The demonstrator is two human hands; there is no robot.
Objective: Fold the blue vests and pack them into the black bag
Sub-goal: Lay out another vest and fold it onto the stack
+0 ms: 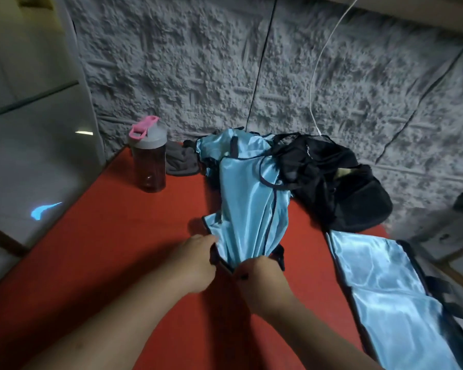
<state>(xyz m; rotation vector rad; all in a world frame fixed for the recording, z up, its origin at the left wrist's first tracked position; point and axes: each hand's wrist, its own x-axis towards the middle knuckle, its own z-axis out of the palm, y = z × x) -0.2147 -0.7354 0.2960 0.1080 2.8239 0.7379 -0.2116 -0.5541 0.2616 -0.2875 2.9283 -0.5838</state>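
A shiny light-blue vest (247,198) with dark trim lies bunched lengthwise on the red table (112,236), its far end resting on more blue fabric by the wall. My left hand (195,263) grips its near edge on the left. Close beside it, my right hand (259,279) grips the same near edge. A second blue vest (380,284) lies flat and folded at the right side of the table. The black bag (342,188) sits slumped at the back right, touching the bunched vest.
A dark bottle with a grey lid and pink cap (149,156) stands at the back left. A grey cloth (181,161) lies next to it. A textured grey wall (225,62) backs the table, with a black cable and a white cable hanging down it.
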